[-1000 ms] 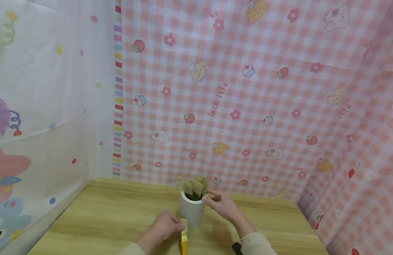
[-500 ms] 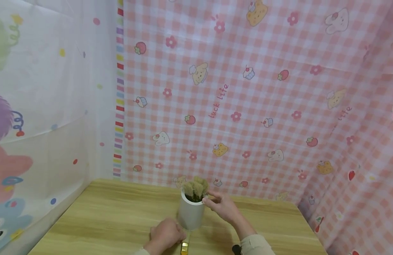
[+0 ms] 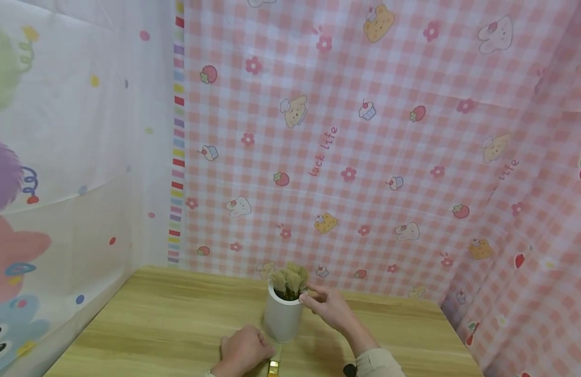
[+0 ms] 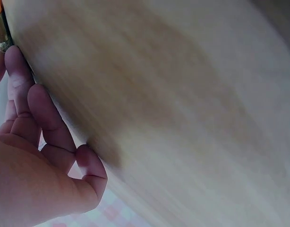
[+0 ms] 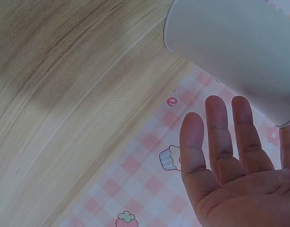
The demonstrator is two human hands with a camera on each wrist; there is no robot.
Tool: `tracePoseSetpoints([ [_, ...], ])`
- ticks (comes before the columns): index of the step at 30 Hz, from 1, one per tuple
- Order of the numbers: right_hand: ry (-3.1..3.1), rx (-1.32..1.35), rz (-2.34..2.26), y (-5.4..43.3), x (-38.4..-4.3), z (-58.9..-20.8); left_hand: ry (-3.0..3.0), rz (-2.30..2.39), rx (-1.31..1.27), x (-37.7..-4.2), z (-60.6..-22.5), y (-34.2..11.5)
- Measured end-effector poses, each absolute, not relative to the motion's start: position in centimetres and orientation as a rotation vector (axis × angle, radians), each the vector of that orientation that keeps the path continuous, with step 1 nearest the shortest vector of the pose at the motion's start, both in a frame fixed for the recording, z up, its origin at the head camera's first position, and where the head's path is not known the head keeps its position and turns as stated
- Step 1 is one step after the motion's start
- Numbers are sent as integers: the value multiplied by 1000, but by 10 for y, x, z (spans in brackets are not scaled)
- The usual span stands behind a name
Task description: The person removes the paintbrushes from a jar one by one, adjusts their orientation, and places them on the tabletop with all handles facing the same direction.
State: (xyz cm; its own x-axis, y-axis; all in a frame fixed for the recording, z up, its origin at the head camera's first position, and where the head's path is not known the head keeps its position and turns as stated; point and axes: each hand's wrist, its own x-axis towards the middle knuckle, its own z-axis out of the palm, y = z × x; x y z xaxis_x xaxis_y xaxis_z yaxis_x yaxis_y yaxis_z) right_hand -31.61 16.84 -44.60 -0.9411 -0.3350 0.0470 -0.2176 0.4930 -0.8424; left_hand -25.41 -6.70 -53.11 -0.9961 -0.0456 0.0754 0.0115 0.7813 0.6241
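Note:
A flat paintbrush (image 3: 273, 368) with a gold ferrule lies low in the head view, its pale bristles pointing toward the pot. My left hand (image 3: 246, 350) pinches it at the bristle end, close over the table. In the left wrist view the thumb and index finger meet at the bristles, beside the ferrule (image 4: 0, 29) and orange handle. A white cylindrical pot (image 3: 283, 320) stands upright just beyond, with tan bristly tufts (image 3: 290, 277) sticking out of its top. My right hand (image 3: 334, 309) holds the pot's rim between thumb and index finger; its other fingers (image 5: 219, 127) extend outward, apart from the wall.
The wood-grain table (image 3: 177, 309) runs back to a pink checked curtain (image 3: 347, 131). A white printed curtain (image 3: 97, 173) hangs on the left. Something small and black (image 3: 349, 370) shows beside the right sleeve (image 3: 379, 362).
My left hand has lowered toward the table and the near edge, taking the brush with it, so less of the handle shows. The right hand stays at the rim.

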Motion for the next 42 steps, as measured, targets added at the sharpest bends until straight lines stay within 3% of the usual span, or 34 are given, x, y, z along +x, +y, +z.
tracePoseSetpoints([
  [13, 2595, -489, -1462, 170, -318, -448, -2779, -1155, -32, -260, -527, -73],
  [26, 2638, -536, -1445, 170, -317, -449, -2521, -1453, 30, -275, -491, -86],
  [42, 2634, -564, -1453, 169, -318, -449, -2494, -1485, -67, -304, -454, -79],
])
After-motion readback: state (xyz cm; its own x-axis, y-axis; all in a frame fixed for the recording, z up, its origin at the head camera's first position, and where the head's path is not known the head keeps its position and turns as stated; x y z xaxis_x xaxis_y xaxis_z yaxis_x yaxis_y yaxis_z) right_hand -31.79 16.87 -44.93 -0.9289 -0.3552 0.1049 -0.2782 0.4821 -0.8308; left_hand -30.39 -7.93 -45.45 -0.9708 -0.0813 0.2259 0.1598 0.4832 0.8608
